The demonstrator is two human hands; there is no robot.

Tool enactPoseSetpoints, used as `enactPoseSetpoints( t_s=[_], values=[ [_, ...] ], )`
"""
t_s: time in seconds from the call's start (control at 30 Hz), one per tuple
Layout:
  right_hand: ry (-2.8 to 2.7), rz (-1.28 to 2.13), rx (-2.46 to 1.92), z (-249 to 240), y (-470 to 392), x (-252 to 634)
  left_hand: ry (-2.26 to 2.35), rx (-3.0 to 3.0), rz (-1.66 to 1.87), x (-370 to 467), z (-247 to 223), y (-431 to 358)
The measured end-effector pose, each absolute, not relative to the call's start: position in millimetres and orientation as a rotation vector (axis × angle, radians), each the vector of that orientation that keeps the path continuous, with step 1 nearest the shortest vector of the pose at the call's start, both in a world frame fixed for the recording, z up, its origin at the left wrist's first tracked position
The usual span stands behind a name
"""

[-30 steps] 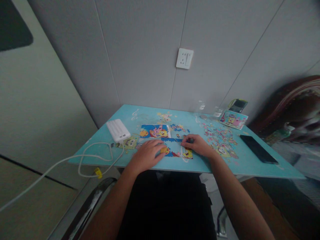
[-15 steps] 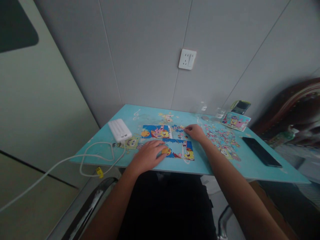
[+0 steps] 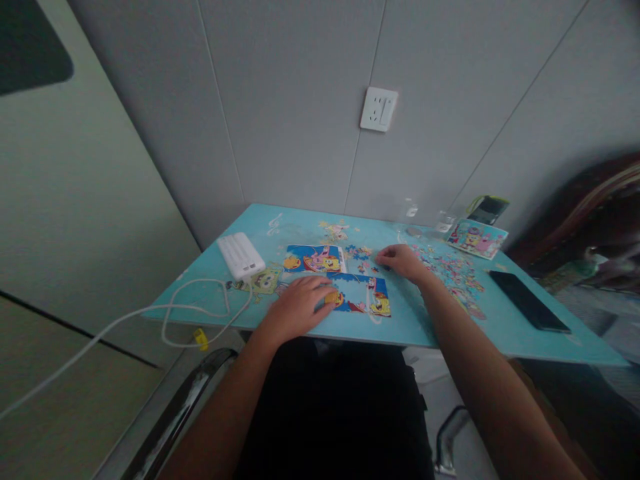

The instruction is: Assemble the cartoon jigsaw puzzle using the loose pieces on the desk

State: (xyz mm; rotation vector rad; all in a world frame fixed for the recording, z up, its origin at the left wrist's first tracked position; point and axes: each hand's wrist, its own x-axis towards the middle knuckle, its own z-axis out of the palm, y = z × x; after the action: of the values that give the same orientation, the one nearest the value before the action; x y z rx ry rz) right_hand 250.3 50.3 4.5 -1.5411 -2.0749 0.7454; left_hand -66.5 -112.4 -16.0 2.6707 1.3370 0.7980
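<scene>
On the blue table, my left hand (image 3: 300, 308) lies with its fingers apart, the fingertips at the left side of a partly joined puzzle frame (image 3: 381, 298). That frame has blue and yellow edge pieces round a bare middle. Behind it is a printed picture card (image 3: 314, 259) with cartoon figures. My right hand (image 3: 401, 261) has thumb and fingers pinched together low over the table, beside a small group of blue pieces (image 3: 358, 252); whatever the fingertips hold is too small to make out. Many mixed loose pieces (image 3: 453, 270) spread to the right of that hand.
A white power bank (image 3: 241, 256) with a looping white cable lies at the left. A black phone (image 3: 528, 301) rests at the right. Clear containers (image 3: 444, 222) and a cartoon-printed box (image 3: 478, 239) stand at the back right. Behind the table rises a grey wall.
My right hand has moved slightly to the right, away from the small group of blue pieces. My left hand stays at the puzzle frame. The view has shifted a little.
</scene>
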Motion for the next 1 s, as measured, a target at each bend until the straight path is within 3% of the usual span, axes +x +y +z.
enactPoseSetpoints(
  t_s=[0.53, 1.0],
  values=[
    [-1.977, 0.921, -1.385, 12.5, -14.9, 253.9, 1.320, 2.667, 0.812, -67.5, -20.6, -109.5],
    [-2.123, 0.638, -1.339, 7.0, -16.2, 259.1, 1.325, 2.666, 0.813, -67.7, -19.2, -110.3]
  ],
)
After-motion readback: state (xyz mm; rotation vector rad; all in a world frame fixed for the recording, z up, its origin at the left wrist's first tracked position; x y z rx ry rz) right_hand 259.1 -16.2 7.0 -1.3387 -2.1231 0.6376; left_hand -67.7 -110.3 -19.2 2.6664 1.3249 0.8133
